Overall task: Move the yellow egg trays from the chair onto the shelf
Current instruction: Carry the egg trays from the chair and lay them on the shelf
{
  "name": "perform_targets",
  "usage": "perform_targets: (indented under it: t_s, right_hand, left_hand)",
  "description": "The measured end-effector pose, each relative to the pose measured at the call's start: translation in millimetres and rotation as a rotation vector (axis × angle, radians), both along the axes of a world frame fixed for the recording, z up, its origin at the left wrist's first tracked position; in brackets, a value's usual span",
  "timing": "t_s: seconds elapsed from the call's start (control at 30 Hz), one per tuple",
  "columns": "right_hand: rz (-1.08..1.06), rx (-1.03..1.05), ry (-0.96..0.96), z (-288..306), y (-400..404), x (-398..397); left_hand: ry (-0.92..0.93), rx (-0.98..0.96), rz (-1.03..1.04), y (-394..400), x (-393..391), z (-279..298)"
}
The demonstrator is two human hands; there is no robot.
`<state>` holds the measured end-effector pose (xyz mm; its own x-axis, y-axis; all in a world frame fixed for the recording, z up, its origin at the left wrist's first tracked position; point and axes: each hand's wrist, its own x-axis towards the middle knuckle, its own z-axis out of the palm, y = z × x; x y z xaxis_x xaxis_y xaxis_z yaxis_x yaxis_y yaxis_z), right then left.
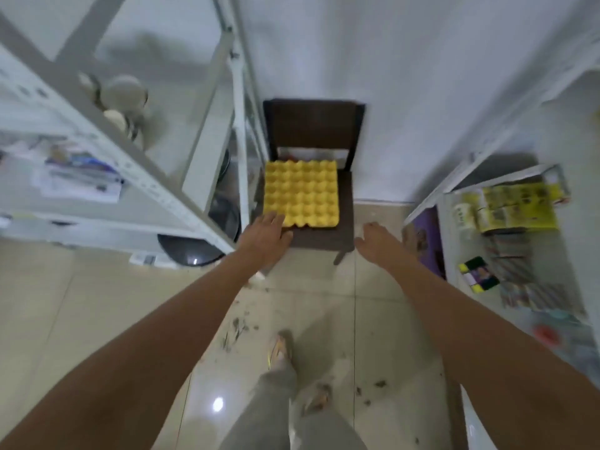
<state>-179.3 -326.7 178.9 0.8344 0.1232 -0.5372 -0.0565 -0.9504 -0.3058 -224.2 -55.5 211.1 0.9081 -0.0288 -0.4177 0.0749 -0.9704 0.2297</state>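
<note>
Fingers [276,219] of our left hand [264,237] lie spread, empty, at the near-left corner of the yellow egg trays [301,193] on the chair [344,219]. Right hand [378,241] hovers open, empty, off the chair's right side. We judge both hands should slide under opposite edges and lift level.

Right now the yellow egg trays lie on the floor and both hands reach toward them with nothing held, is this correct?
Not quite. In the head view the yellow egg trays lie on the seat of the brown chair, not the floor. The left hand and right hand do reach toward them, holding nothing.
</note>
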Motion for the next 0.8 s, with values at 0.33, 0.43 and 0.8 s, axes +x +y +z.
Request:
perform_targets:
  t_s: [0.33, 0.43, 0.8]
  right_hand:
    - [-0.131, 0.035, 0.141, -70.0, 38.5, 34.8]
    - [-0.199, 0.046, 0.161, -89.5, 33.9, 61.5]
    - [-0.371, 0.192, 0.176, -199.9, 48.2, 201.9]
  left_hand:
    - [0.154, -0.062, 0.046, 40.8, 24.7, -89.9]
    - [0.267, -0.048, 0.031, 36.4, 49.7, -115.9]
    - [0.294, -0.148, 0.455, 31.8, 176.0, -219.5]
